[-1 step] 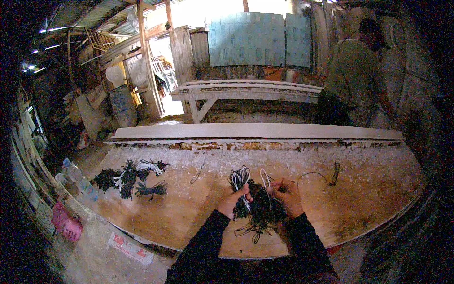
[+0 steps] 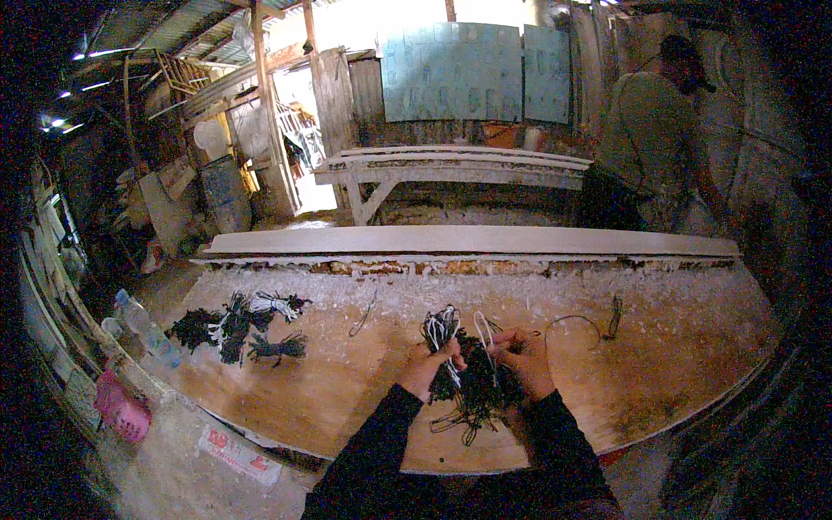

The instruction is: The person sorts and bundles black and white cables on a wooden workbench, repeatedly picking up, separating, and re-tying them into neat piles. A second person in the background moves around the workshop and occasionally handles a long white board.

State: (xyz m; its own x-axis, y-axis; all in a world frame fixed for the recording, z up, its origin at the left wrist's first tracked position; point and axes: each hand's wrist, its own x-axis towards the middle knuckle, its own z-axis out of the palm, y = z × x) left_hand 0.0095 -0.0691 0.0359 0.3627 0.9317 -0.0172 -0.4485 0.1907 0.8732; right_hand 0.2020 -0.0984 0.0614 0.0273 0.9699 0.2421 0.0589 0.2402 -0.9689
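- On the wooden table point(image 2: 347, 407), both hands grip one dark cord bundle point(image 2: 475, 388).
- Left hand point(image 2: 431, 364) fingers clench it; right hand point(image 2: 524, 357), at three o'clock, pinches strands.
- Bundle looks light, limp, tangle-prone; best held mid-bunch.

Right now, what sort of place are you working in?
Probably a rough open-sided workshop or shed. Both hands, left hand and right hand, hold a bundle of dark cords over a worn wooden workbench; a second bench and patched board walls stand behind.
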